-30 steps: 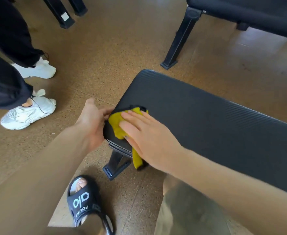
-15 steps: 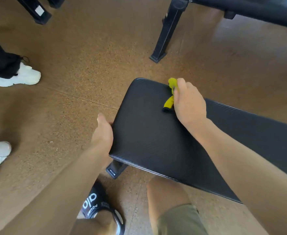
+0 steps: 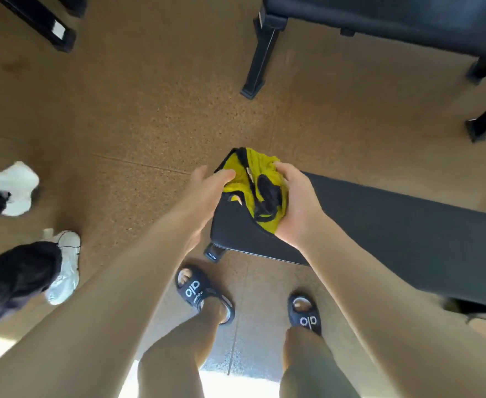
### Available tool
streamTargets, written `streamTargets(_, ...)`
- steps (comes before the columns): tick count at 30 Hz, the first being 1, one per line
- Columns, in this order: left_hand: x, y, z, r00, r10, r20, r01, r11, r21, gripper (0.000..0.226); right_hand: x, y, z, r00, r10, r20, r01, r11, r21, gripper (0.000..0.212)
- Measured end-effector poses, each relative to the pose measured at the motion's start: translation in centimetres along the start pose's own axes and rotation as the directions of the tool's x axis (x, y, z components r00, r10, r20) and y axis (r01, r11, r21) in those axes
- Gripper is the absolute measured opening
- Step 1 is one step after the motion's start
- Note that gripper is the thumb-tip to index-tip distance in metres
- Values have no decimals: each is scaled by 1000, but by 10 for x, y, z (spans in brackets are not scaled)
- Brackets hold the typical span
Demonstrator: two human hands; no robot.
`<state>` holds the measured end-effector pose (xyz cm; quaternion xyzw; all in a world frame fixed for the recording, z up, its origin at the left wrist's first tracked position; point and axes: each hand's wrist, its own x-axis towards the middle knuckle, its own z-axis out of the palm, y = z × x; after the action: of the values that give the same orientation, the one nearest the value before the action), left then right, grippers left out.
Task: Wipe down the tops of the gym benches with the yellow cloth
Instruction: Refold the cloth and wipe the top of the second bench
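Speckled brown cork floor fills most of the view, with a black padded bench running from the middle toward the right; its top is the surface being cleaned. Both hands hold the yellow cloth bunched up above the left end of that surface. The left hand grips the cloth's left edge with its thumb on top, and the right hand is closed around the right side, the cloth trailing down past the palm. Black trim shows in the cloth's folds. A second black bench stands at the far right. Near the bottom, two black sandals rest on the floor. At the left are another person's white sneakers and dark trousers
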<state>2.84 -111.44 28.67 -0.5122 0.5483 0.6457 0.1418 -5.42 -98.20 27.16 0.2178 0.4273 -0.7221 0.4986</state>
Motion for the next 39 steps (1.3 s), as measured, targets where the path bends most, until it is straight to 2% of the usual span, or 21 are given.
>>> streamTargets(3,-39,49,-25,996,-12,91,13,1000,-4,43,-45,-23,44,991,48,126,-58,995,79,57)
streamTargets(5,-59,80,-36,989,15,148,-21,999,40,30,-62,-34,67,971,52,235,-71,995,70,56)
streamTargets(11,-91,150,-51,985,82,154,-105,984,147,19,-98,-75,105,956,28,292,-75,986,151,45)
streamTargets(15,-105,192,-41,987,109,120,-130,974,184,17,-111,-110,110,981,38,190,-51,997,60,41)
streamTargets(17,-108,211,-35,986,125,112,-145,970,194,17,-115,-127,113,982,18,189,-23,999,24,44)
streamTargets(21,-106,247,-20,977,154,146,-185,955,231,37,-113,-159,119,984,-21,179,32,998,-59,44)
streamTargets(23,-100,264,-13,973,199,113,-224,932,284,37,-110,-174,123,984,-46,173,59,996,-74,44)
streamTargets(26,-86,291,-4,968,228,109,-252,904,345,23,-98,-194,122,995,-63,76,66,997,-38,45)
streamTargets(30,-57,334,-7,960,230,158,-276,867,415,20,-70,-218,132,993,-72,-99,74,997,19,46)
streamTargets(35,1,397,-19,936,213,279,-327,818,474,19,-21,-249,172,944,-166,-285,191,980,60,37)
streamTargets(37,29,423,-29,922,195,334,-350,790,503,20,3,-258,194,922,-179,-342,227,968,104,37)
streamTargets(39,56,449,-44,914,172,367,-357,769,530,20,27,-266,222,924,-172,-341,232,963,141,34)
